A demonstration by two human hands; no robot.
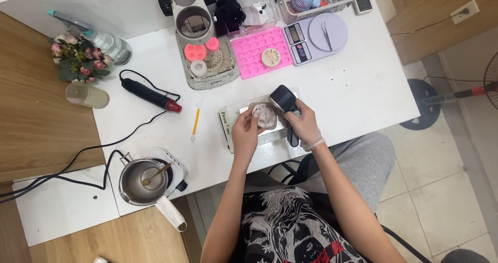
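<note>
The left hand (245, 134) grips a small round mould with a pale pink and white filling (264, 115), fingers curled on its near-left rim. The mould sits close to the near edge of the white table (363, 86), over a flat white box (231, 125) lying there. Its open face points upward; being round, it shows no clear long axis.

The right hand (303, 125), in a thin clear glove, is closed around the handle of a dark grey handheld blower (285, 110). The blower's long axis runs from the near edge toward the table's middle, its wide head tilted leftward and just beside the mould's right rim. Whether head and mould touch cannot be told.

Farther in, toward the far edge, lie a pink silicone tray of round cavities (254, 52) and a pale lilac kitchen scale (316, 37) bearing tweezers. Left of the hands rests a yellow-handled stick (195, 122), beyond it a black and red heat gun (150, 94) with its cord. At the near-left corner stands a steel pouring pot (142, 182) on a white hotplate. Nothing lies between hands and mould.
</note>
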